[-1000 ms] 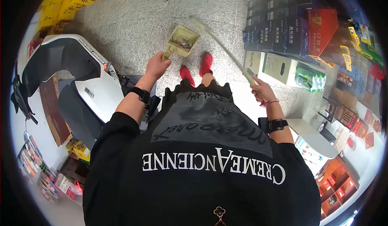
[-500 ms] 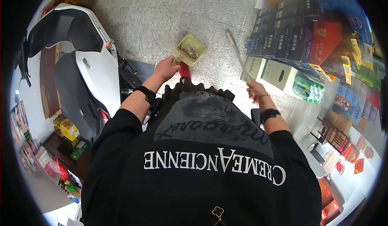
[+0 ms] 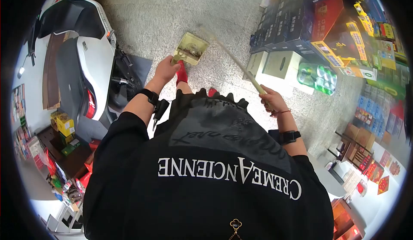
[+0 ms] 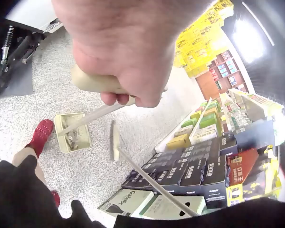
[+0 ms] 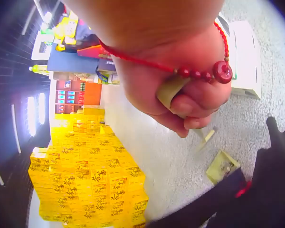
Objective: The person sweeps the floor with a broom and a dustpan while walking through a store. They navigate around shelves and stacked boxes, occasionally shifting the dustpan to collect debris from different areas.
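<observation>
On the left stands a white scooter, well apart from the dustpan. The left hand has its fingers wrapped around the handle of a pale dustpan, which sits just beyond 1 red-clad foot, with loose debris in its tray. A tilt of that wrist could slide the debris back onto the floor; a step forward could knock the pan, since the foot is so near it.

Farther right, the right hand grips the broom, whose shaft slants far and left; its head is apart from the pan, on the pan's right. A hasty stroke could flick debris past the rim, and a wide swing to the right could strike the pale cartons or dark boxes.

The broom's far end blurs in the head view. The shirt hides most of the 2nd foot, both palms are out of sight, and the debris is too small to identify. Whether the pan touches the floor, I cannot tell.
</observation>
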{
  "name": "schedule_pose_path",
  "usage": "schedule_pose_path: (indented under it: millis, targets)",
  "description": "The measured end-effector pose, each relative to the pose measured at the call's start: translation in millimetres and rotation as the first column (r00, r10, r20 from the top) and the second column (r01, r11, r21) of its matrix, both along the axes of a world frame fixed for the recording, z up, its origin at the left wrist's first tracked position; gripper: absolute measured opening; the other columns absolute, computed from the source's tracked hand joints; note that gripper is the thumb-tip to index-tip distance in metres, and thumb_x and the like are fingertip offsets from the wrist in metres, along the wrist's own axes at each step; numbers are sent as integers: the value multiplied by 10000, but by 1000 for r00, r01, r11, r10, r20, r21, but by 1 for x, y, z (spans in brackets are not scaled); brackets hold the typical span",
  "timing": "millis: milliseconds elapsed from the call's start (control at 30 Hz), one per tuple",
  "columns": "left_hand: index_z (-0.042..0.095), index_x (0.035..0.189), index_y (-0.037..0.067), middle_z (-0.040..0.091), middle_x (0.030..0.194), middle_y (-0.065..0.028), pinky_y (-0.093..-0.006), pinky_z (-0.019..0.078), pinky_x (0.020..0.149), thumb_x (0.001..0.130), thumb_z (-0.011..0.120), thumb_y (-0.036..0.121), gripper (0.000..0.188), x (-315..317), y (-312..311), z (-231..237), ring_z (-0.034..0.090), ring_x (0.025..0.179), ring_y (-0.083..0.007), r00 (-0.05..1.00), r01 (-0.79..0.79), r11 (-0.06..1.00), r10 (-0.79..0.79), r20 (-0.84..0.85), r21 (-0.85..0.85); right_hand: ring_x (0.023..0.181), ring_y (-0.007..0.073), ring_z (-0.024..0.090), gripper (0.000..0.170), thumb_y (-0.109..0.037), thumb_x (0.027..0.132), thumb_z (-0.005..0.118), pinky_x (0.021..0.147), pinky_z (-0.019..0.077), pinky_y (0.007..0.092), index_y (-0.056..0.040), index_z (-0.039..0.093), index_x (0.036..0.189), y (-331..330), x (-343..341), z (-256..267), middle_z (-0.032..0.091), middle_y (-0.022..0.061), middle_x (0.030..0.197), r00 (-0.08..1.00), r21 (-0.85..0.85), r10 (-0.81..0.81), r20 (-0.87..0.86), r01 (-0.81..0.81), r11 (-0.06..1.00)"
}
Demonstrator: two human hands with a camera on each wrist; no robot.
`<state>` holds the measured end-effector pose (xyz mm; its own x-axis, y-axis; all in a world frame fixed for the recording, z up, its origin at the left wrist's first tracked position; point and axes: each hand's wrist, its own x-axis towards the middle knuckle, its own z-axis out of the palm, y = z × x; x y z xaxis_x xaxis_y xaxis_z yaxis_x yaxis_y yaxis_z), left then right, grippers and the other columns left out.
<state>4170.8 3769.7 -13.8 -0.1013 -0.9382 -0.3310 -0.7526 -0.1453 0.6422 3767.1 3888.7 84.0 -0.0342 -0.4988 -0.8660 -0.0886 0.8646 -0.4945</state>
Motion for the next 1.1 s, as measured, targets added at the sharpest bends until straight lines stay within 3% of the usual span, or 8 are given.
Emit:
schedule_pose_path:
  millis: [233, 333, 500, 600, 667, 833, 1033, 1100]
  targets:
    - [571, 963, 41, 624, 886, -205, -432, 456, 750, 742, 603, 301, 342, -18, 90, 21, 585, 862, -384, 981, -191, 975, 193, -9, 110, 415, 83, 380, 571, -123, 843, 550, 347, 322, 225, -93, 345, 1375, -2, -50, -44, 456, 2, 639, 988, -59, -144, 55, 147, 987]
    - [562, 964, 40, 617, 883, -221, -442, 455, 757, 754, 582, 298, 333, -18, 129, 28, 580, 871, -395, 982, -187, 975, 183, 47, 123, 418, 101, 387, 333, -143, 847, 551, 346, 326, 245, -86, 473, 1165, -7, -47, -69, 449, 13, 629, 979, 36, -195, 52, 193, 980]
    - [549, 940, 33, 613, 863, -225, -459, 454, 746, 755, 572, 313, 337, -12, 190, 17, 580, 856, -399, 959, -283, 937, 274, 73, 206, 439, 131, 418, 226, -145, 834, 566, 342, 350, 285, -79, 528, 1047, 33, -23, -81, 468, 20, 628, 983, 119, 179, -30, -174, 978]
    - [553, 956, 51, 622, 880, -205, -442, 459, 749, 754, 577, 309, 328, -12, 224, 17, 585, 860, -384, 958, -280, 936, 257, 129, 213, 413, 99, 393, 278, -165, 845, 536, 337, 344, 246, -96, 500, 1112, 60, -10, -67, 454, 7, 618, 951, 149, 308, -5, -304, 941]
    - [553, 971, 58, 623, 880, -198, -421, 465, 752, 749, 585, 295, 326, -12, 244, 20, 593, 851, -364, 957, -289, 925, 274, 93, 247, 407, 83, 365, 465, -139, 842, 534, 341, 315, 238, -125, 437, 1296, 67, 2, -44, 440, -8, 614, 885, 186, 465, -21, -454, 871]
    - [549, 964, 43, 619, 868, -205, -428, 465, 735, 746, 592, 289, 332, -6, 284, 16, 591, 834, -376, 948, -318, 922, 316, 45, 221, 418, 76, 365, 540, -123, 816, 572, 358, 296, 232, -137, 434, 1338, 70, 3, -26, 446, -5, 620, 847, 223, 505, 167, -532, 817]
    - [550, 954, 39, 622, 840, -202, -427, 467, 727, 754, 595, 299, 331, 10, 345, 20, 597, 816, -372, 932, -362, 901, 358, 61, 239, 426, 48, 321, 531, -126, 836, 537, 368, 257, 199, -164, 423, 1353, 97, -8, -3, 430, -29, 621, 918, 148, 397, -11, -391, 908]
    - [552, 959, 43, 626, 835, -190, -421, 470, 724, 763, 593, 298, 324, 14, 371, 22, 603, 803, -361, 915, -402, 874, 396, 78, 272, 411, 60, 343, 527, -125, 838, 544, 354, 274, 211, -124, 422, 1350, 102, -11, -6, 457, -8, 614, 954, 76, 297, -41, -293, 953]
